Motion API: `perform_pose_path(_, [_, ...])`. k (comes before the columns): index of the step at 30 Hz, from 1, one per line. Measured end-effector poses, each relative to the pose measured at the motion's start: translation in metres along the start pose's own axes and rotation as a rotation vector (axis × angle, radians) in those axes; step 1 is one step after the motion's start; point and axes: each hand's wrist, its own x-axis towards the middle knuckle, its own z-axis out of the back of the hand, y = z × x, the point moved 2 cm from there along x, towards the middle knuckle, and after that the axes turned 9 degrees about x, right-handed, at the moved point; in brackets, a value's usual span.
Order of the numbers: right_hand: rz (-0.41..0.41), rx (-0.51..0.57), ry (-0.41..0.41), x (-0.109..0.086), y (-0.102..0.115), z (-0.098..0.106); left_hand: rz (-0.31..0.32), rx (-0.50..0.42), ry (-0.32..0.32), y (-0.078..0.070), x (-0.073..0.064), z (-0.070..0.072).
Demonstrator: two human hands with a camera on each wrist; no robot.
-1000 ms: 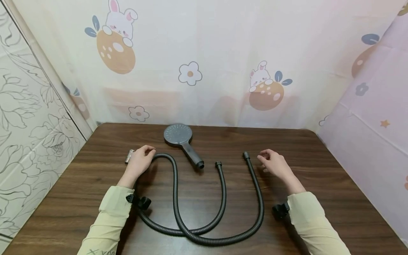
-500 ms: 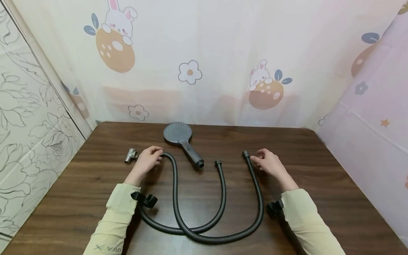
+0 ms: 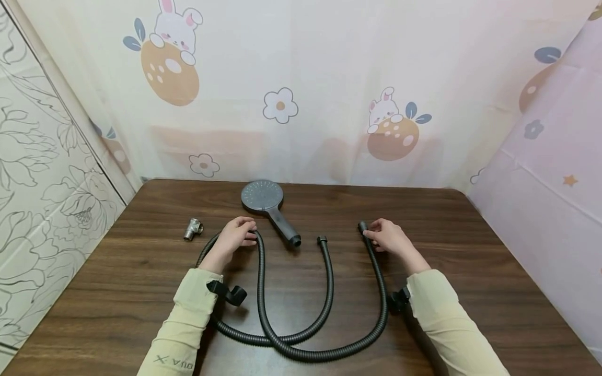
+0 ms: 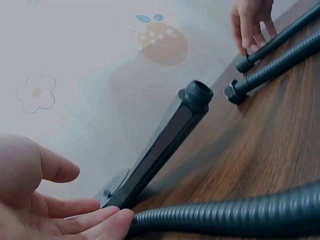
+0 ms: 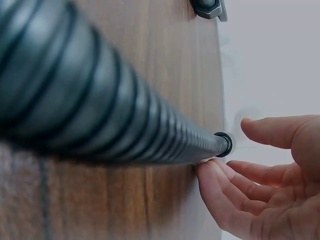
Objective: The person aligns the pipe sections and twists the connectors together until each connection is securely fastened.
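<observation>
A ribbed black shower hose (image 3: 261, 292) lies in loops on the table, both ends pointing to the far side. My left hand (image 3: 230, 237) is over the hose's left bend, thumb apart from the fingers, fingertips right at the hose in the left wrist view. At the hose's right end fitting (image 3: 362, 226) is my right hand (image 3: 388, 237). Its fingertips (image 5: 207, 172) meet the side of the hose, while the thumb stands off it. Between the hands, a grey hand shower (image 3: 262, 196) rests with its threaded handle end (image 4: 198, 94) toward me.
A small silver metal fitting (image 3: 193, 229) lies left of my left hand. The hose's other end, with a hex nut (image 3: 322, 240), is between the hand shower and the right end. A patterned curtain (image 3: 324, 78) hangs behind the wooden table (image 3: 470, 250).
My left hand has moved right along the hose's upper bend, uncovering the silver fitting. My right hand has moved left from beside the hose end to touch it.
</observation>
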Motion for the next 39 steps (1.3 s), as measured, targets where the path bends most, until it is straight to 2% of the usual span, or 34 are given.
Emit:
perform_pose_path(4, [-0.012,0.002,0.006,0.002,0.004,-0.003,0.013,-0.037,0.017,-0.002,0.0,-0.004])
perform_pose_path(10, [-0.051,0.007,0.02,0.004,0.007,-0.01,0.05,-0.041,0.081,-0.003,-0.004,-0.011])
perform_pose_path(17, [-0.062,-0.08,0.003,0.004,0.014,-0.012,0.078,-0.059,0.159,-0.009,-0.005,-0.021])
perform_pose_path(23, [-0.071,-0.103,-0.007,0.006,0.017,-0.01,0.095,-0.077,0.202,-0.015,-0.001,-0.03])
perform_pose_path(39, [-0.065,-0.198,-0.024,0.012,0.02,-0.007,0.118,-0.181,0.148,-0.021,0.017,-0.051])
